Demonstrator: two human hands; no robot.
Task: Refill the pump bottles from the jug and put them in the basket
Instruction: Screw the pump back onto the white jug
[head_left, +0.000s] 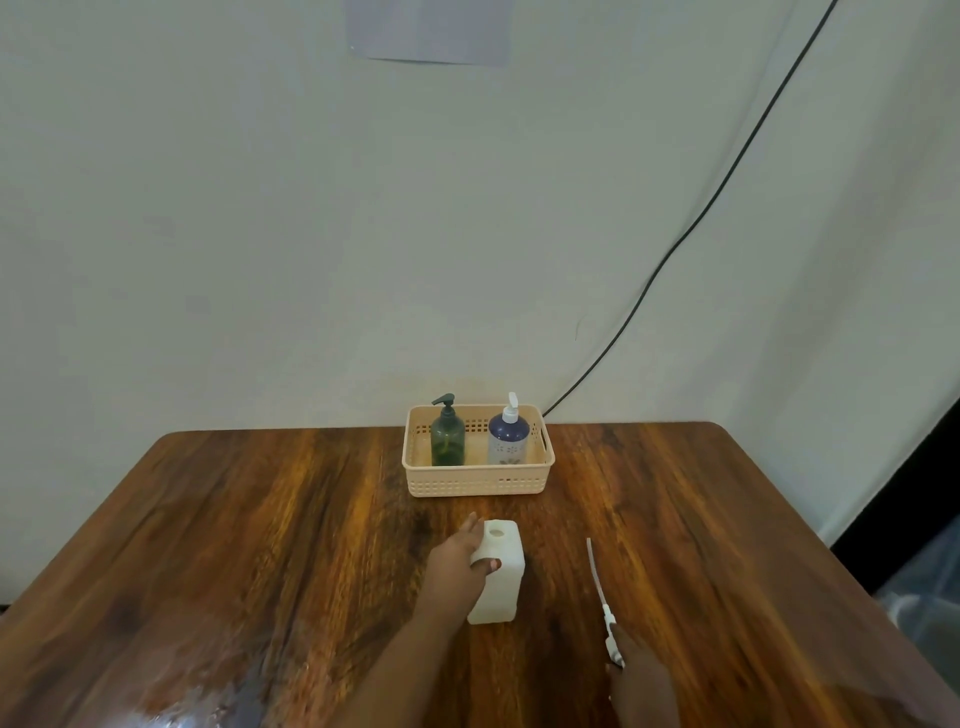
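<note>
A white square bottle (500, 582) stands upright on the wooden table (260, 519), its round top opening uncovered. My left hand (460, 561) grips its left side, thumb on the front face. My right hand (641, 686) holds a white pump head with a long dip tube (597, 577) to the right of the bottle; the tube points away from me, apart from the bottle. Behind them a peach basket (478, 486) holds a green pump bottle (447, 439) and a blue-and-white pump bottle (508, 439), both upright with pumps on. No jug is in view.
The basket sits at the table's far edge against the wall. A black cable (691, 228) runs down the wall behind it. A shiny wet-looking patch (208, 696) lies on the table near left. The table's right edge drops off beside my right hand.
</note>
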